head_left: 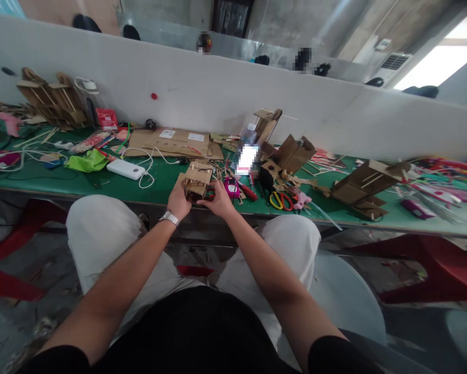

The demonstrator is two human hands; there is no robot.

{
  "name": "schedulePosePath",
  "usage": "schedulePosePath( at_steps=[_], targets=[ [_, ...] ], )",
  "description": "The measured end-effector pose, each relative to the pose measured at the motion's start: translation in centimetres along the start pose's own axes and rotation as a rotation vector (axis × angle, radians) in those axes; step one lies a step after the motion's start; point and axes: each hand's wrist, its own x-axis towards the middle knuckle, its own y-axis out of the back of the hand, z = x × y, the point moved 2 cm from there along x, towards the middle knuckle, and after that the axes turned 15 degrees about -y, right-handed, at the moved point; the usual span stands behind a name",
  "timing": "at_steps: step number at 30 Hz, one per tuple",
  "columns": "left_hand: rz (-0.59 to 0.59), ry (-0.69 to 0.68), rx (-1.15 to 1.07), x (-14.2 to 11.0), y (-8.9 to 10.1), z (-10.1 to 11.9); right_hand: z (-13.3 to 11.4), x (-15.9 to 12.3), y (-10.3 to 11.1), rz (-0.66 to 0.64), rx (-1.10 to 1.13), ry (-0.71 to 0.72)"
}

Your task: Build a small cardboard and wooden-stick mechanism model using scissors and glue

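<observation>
A small cardboard structure (198, 176) with wooden sticks through it stands at the front edge of the green table, between my hands. My left hand (179, 200), with a metal-band watch on the wrist, is closed around its left side. On the right side, my right hand (219, 200) has its fingers bent against the lower part of the structure. Its fingertips are partly hidden, and something small and dark lies near them. Just beyond that hand is a purple pouch (231, 188) with a white figure on it.
Scissors (280, 201) with yellow and red handles and a pink glue gun (302, 200) lie to the right. A white power bank (126, 169) with a cable is to the left. Cardboard sheets (171, 143), a bottle (249, 134) and further cardboard structures (361, 182) stand along the table.
</observation>
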Motion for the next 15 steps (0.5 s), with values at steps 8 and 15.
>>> schedulePosePath(
  at_steps=[8,15],
  targets=[
    [-0.112,0.083,0.121,0.0,0.7,-0.2,-2.0,0.2,2.0,0.029,-0.015,0.033],
    [-0.177,0.11,0.156,0.1,0.5,0.2,-5.7,3.3,5.7,0.185,-0.019,0.058]
  ],
)
